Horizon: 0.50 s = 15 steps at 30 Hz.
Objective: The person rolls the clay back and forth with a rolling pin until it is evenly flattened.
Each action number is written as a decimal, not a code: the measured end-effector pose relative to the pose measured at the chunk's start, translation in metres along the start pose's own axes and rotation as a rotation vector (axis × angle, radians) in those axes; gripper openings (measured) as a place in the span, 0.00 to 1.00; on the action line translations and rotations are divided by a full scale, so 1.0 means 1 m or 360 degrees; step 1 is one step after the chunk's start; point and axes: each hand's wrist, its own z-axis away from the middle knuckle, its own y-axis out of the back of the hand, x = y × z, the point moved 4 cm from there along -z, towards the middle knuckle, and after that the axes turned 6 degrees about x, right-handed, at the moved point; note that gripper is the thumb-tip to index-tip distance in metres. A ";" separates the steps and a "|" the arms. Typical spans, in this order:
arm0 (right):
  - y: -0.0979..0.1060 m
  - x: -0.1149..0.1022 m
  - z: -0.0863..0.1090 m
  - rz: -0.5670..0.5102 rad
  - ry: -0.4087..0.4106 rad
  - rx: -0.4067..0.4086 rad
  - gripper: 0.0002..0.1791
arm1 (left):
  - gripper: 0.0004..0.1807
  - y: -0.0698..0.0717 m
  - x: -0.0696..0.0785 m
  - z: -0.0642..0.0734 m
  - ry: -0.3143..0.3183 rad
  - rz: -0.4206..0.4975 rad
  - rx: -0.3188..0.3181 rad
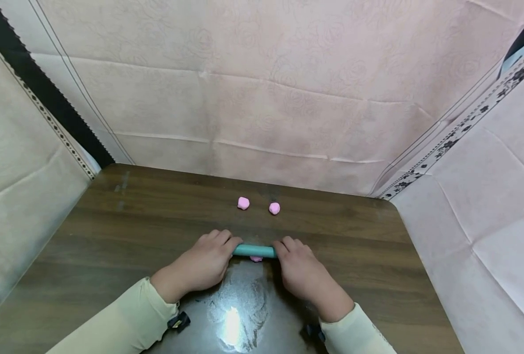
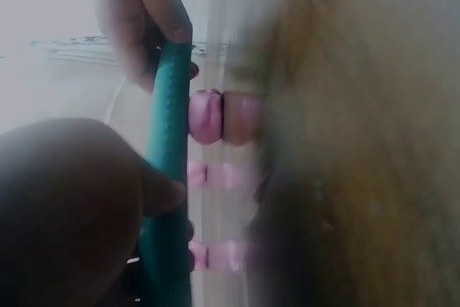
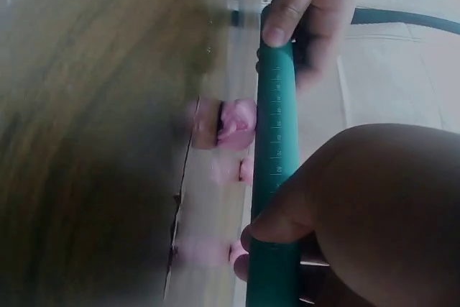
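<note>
Both hands hold a teal rolling pin [image 1: 255,250] level across the middle of the table. My left hand [image 1: 209,259] grips its left part, and my right hand [image 1: 304,270] grips the right part. Printed scale marks run along the pin in the right wrist view. Between the hands, a lump of pink clay [image 3: 237,124] sits against the underside of the pin. From above, most of that lump is hidden by the pin. Two more pink clay lumps, a left one [image 1: 243,203] and a right one [image 1: 274,208], lie farther back on the table.
The brown wood-grain table [image 1: 156,211] has a glossy surface that mirrors the lumps in the wrist views. A bright light reflection lies in front of the hands. Pale patterned cloth [image 1: 253,98] hangs behind the table and along both sides.
</note>
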 end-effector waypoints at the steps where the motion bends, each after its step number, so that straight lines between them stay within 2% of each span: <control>1: -0.002 -0.001 0.001 0.0003 0.0006 0.0004 0.22 | 0.20 -0.001 0.000 0.001 0.0009 -0.0008 -0.0022; 4: -0.007 -0.003 0.004 -0.0021 -0.0012 -0.0062 0.25 | 0.29 -0.004 0.002 0.004 0.0065 0.0006 -0.0163; 9: -0.016 -0.003 0.008 -0.0081 -0.0132 -0.0277 0.44 | 0.45 -0.009 0.003 0.005 0.0212 0.0083 -0.0393; 11: -0.017 -0.003 0.008 -0.0085 -0.0135 -0.0302 0.49 | 0.47 -0.009 0.004 0.005 0.0244 0.0093 -0.0420; 15: -0.017 -0.005 0.010 -0.0057 -0.0104 -0.0309 0.51 | 0.48 -0.008 0.007 0.007 0.0281 0.0107 -0.0470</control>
